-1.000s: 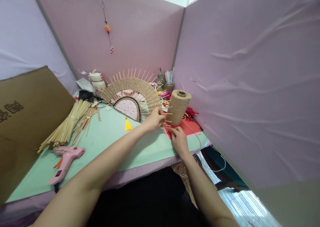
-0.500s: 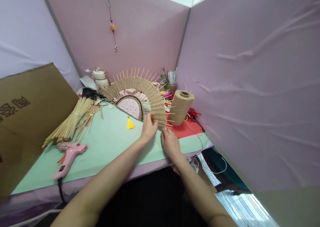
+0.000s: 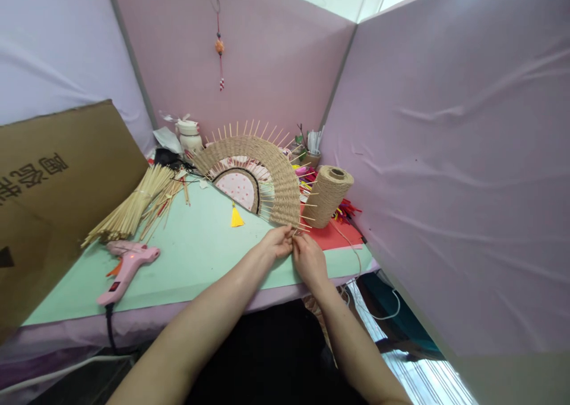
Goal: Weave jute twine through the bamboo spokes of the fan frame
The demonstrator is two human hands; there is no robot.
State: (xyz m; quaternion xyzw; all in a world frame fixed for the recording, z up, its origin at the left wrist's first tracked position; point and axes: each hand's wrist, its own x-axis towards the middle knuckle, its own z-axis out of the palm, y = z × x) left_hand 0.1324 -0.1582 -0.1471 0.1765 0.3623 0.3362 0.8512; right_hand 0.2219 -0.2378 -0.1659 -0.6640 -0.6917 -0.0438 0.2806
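A half-round woven straw fan (image 3: 285,182) with thin sticks poking out around its rim stands on the green tabletop. Its inner half-circle (image 3: 236,188) is pale with pink dots and edged in black. At the fan's lower right end, my left hand (image 3: 279,242) is closed with its fingertips on the woven edge. Right beside it, my right hand (image 3: 310,259) is closed in a pinch, fingertips nearly meeting the left ones; what it grips is hidden. A spool of twine (image 3: 329,197) stands right of the fan, a strand trailing from it. The yellow tassel (image 3: 237,217) hangs below the inner half-circle.
On the left lie a bundle of thin sticks (image 3: 133,206) and a pink glue gun (image 3: 127,268) beside a large cardboard sheet (image 3: 66,191). Red paper (image 3: 336,237) lies under the spool. A white bottle (image 3: 189,135) stands behind; fabric walls enclose the table.
My left hand has moved from the fan's inner woven face down and right to its lower end, close to my right hand. The camera view has shifted slightly.
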